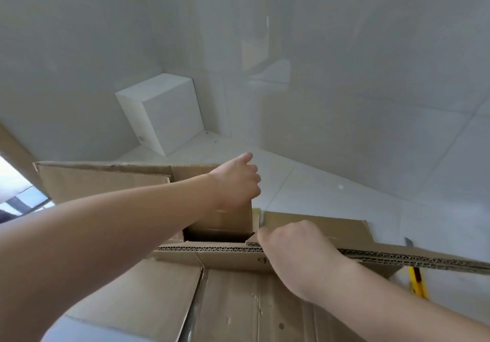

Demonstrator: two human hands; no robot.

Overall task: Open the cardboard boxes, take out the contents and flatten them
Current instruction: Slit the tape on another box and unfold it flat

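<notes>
Gripping the cardboard box (233,259), both hands (236,180) hold flaps.

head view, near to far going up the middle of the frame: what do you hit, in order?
Cardboard box top panel nearest → right hand on the flap's corrugated edge → dark opening in the box → left hand at the raised far flap → white floor tiles → white cube box in the corner.

Both forearms are bare, with no sleeves in view. The left hand (236,180) and right hand (297,254) wear nothing.
</notes>
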